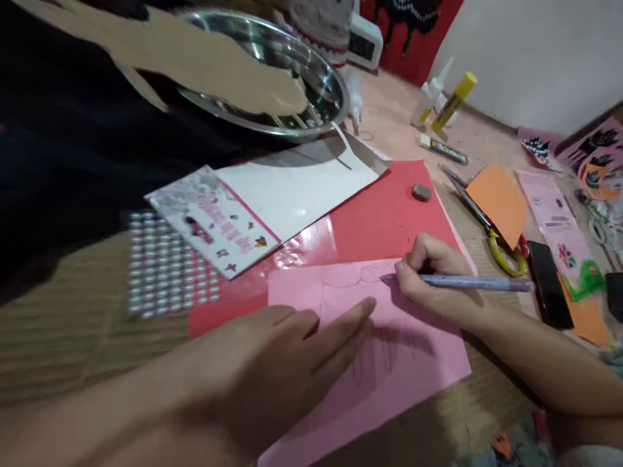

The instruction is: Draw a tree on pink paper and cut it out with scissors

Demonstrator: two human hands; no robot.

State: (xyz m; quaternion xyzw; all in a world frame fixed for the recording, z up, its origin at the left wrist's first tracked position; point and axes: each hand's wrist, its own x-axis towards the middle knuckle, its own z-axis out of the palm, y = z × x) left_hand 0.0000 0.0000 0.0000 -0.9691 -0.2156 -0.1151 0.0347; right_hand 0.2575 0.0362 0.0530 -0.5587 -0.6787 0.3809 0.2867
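Observation:
My right hand (428, 275) pinches a pencil (477, 283) close to its point. The tip rests at the upper part of a pink sheet of paper (413, 370), beside thin curved outlines drawn there. Flat on the same sheet lies my left hand (287, 363), its fingers stretched toward the drawing and covering part of it. Under the pink sheet is a red sheet (379, 214), with a small grey eraser (421, 192) on its right part.
A white packet (287, 188) and a sheet of shiny beads (160, 266) lie left. Behind stands a metal basin (335, 84) with cut cardboard (219, 65) across it. At right are scissors (491, 227), orange paper (501, 201), a black phone (549, 285) and a glue stick (455, 100).

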